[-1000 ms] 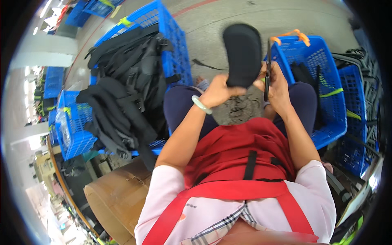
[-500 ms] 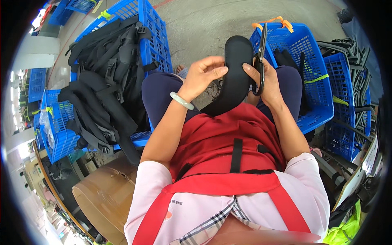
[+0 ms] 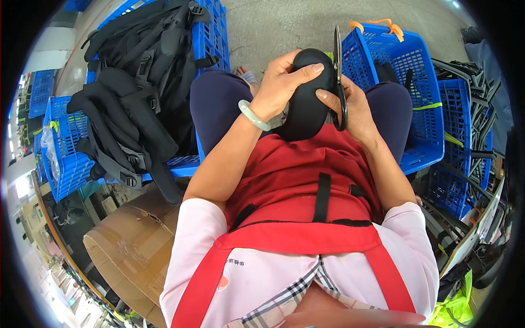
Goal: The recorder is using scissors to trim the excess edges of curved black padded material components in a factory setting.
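Observation:
A black padded strap (image 3: 307, 106) with a rounded end stands bent above my lap. My left hand (image 3: 280, 85) is closed on its upper part, the thumb lying across the front near the rounded end. In my right hand (image 3: 354, 109) is a pair of scissors (image 3: 337, 60), black-handled, with the blades pointing away from me. The right thumb reaches toward the strap's right edge; whether it touches is hard to tell. The strap's lower end is hidden against my red apron (image 3: 284, 169).
At left, a blue crate (image 3: 210, 38) is heaped with black padded straps (image 3: 128, 104) and buckles. Another blue crate (image 3: 426, 123) at right holds some black pieces. Beyond it, dark strips fill a further crate (image 3: 455, 109). A cardboard box (image 3: 131, 246) sits at lower left.
My left hand has moved up and over the strap's front, thumb now across it. The strap is bent more, its rounded end tipped. The scissors have shifted slightly left with my right hand.

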`<state>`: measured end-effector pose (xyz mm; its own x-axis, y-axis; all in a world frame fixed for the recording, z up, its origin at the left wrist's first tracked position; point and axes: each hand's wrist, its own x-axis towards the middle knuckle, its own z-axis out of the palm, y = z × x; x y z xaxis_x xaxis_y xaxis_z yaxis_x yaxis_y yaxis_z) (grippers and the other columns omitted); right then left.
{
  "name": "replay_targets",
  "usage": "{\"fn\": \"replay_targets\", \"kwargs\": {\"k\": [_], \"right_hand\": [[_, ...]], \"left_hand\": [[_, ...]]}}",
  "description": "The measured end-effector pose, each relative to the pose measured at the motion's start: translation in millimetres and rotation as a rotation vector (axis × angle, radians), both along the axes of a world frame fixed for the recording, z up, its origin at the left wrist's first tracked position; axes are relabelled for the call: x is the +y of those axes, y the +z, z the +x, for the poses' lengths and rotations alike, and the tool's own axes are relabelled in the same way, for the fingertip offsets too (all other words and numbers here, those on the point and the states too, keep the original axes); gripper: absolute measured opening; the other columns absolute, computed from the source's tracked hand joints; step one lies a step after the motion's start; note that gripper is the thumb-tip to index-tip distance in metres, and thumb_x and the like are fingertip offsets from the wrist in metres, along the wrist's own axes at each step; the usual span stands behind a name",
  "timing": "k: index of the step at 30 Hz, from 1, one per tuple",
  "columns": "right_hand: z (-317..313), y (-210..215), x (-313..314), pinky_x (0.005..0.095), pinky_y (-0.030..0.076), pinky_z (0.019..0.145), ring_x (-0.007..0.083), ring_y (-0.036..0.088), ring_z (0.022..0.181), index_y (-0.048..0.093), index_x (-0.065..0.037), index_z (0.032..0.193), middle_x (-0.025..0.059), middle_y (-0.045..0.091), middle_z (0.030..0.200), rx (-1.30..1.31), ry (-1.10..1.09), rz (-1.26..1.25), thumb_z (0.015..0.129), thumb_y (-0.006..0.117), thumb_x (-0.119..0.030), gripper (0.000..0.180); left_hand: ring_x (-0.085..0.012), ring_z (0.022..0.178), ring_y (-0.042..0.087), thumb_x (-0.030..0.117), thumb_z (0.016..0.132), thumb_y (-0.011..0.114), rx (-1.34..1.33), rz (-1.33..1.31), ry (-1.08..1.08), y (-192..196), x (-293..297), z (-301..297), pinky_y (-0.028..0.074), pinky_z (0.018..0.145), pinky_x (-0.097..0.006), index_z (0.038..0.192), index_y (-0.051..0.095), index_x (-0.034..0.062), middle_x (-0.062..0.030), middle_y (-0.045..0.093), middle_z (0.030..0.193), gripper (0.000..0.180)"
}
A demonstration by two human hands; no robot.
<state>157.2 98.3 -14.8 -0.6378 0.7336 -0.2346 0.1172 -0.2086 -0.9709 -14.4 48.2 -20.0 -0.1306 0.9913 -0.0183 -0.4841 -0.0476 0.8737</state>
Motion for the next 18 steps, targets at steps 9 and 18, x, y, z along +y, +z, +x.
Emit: {"fn": "replay_targets", "kwargs": {"k": [9, 18], "right_hand": [[32, 32, 50, 0.0192, 0.041, 0.062, 0.0025, 0.051, 0.071, 0.060, -0.004, 0.093, -0.0045, 0.059, 0.080, 0.012, -0.361, 0.445, 0.082, 0.072, -0.003, 0.016], [53, 35, 45, 0.0298, 0.049, 0.077, 0.0166, 0.062, 0.081, 0.060, -0.005, 0.103, 0.0057, 0.064, 0.090, 0.535, -0.566, -0.009, 0.090, 0.058, -0.015, 0.017]], "left_hand": [[-0.0121, 0.101, 0.055, 0.012, 0.087, 0.068, 0.233, -0.047, 0.130, -17, 7, 5, 0.046, 0.087, -0.027, 0.126, 0.054, 0.0041, -0.0070, 0.057, 0.118, 0.043], [-0.0223, 0.124, 0.044, 0.014, 0.087, 0.069, -0.259, -0.369, 0.442, -39, 11, -23, 0.035, 0.104, -0.037, 0.129, 0.050, 0.0051, -0.0109, 0.048, 0.132, 0.047]]}}
